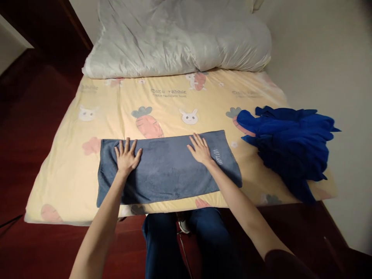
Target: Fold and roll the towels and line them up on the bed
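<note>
A grey-blue towel (165,170) lies spread flat and folded lengthwise on the near part of a bed. My left hand (126,157) rests palm down on the towel's left part, fingers spread. My right hand (200,149) presses flat on its right part near the far edge, fingers stretched out, beside a small white label. Neither hand holds anything.
The bed has a yellow sheet (69,170) printed with rabbits and carrots. A crumpled bright blue cloth (290,145) lies at the bed's right edge. A bunched white duvet (180,38) fills the far end. A white wall stands right, dark red floor left. My legs in jeans (186,240) are below.
</note>
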The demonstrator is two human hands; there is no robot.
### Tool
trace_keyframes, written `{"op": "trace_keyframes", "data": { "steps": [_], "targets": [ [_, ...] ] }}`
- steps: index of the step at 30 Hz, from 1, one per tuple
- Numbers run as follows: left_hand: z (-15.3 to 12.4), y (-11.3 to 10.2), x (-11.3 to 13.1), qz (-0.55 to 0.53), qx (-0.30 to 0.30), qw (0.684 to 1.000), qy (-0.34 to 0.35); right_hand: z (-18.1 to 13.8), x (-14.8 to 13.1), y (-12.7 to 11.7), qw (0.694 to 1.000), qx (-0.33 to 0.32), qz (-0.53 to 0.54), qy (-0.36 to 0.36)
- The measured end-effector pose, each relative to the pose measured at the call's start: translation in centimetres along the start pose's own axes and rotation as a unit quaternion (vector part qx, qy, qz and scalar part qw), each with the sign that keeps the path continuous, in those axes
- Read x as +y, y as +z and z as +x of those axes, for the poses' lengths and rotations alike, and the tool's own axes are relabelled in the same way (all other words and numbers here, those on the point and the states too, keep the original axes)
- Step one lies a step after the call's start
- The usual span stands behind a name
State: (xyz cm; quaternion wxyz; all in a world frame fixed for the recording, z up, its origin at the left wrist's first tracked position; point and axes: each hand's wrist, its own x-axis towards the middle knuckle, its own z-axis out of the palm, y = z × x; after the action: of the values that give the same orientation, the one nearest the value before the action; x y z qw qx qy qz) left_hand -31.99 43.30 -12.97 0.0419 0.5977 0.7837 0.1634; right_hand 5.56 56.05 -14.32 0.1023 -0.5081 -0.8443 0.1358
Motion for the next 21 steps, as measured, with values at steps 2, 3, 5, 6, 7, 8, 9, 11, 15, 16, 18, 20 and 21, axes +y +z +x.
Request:
{"op": "trace_keyframes", "data": {
  "steps": [2,3,5,6,7,8,9,11,15,16,18,20,21],
  "targets": [
    [0.2,-0.7,-2.4,0.006,0.016,0.999,-0.041,-0.7,4.4,-1.3,0.998,0.003,-0.027,0.048],
    [0.3,-1.0,-3.5,0.008,0.022,0.998,-0.057,-1.0,6.4,-1.8,0.997,0.003,-0.04,0.069],
    [0.9,-1.6,-5.6,0.011,0.024,0.997,-0.072,-1.4,9.7,-2.8,0.993,0.004,-0.06,0.105],
    [1.3,-1.9,-6.4,0.013,0.016,0.997,-0.073,-1.4,10.9,-3.2,0.991,0.002,-0.065,0.12],
    [1.7,-2.2,-7.1,0.015,0.003,0.997,-0.072,-1.3,11.8,-3.6,0.989,-0.001,-0.066,0.131],
    [2.2,-2.6,-7.5,0.018,-0.012,0.997,-0.072,-1.2,12.3,-3.9,0.988,-0.007,-0.064,0.139],
    [2.5,-3.0,-7.5,0.023,-0.025,0.997,-0.072,-0.9,12.4,-4.3,0.987,-0.013,-0.061,0.147],
    [2.6,-3.7,-6.5,0.035,-0.039,0.997,-0.063,-0.5,11.2,-4.8,0.985,-0.013,-0.054,0.162],
    [-0.1,-2.9,0.8,0.033,-0.046,0.998,0.032,-1.5,3.2,-4.2,0.992,0.061,-0.039,0.108],
    [-1.5,-2.0,3.3,0.02,-0.051,0.997,0.058,-2.3,0.4,-3.5,0.995,0.072,-0.028,0.068],
    [-4.4,0.2,8.1,-0.012,-0.059,0.993,0.105,-4.5,-5.2,-1.5,0.998,0.055,0.004,-0.012],
    [-7.0,2.4,12.0,-0.033,-0.052,0.992,0.112,-6.7,-9.8,0.8,0.998,0.016,0.035,-0.043],
    [-8.0,3.3,13.4,-0.034,-0.048,0.993,0.107,-7.6,-11.4,1.8,0.998,0.005,0.044,-0.035]
  ]
}}
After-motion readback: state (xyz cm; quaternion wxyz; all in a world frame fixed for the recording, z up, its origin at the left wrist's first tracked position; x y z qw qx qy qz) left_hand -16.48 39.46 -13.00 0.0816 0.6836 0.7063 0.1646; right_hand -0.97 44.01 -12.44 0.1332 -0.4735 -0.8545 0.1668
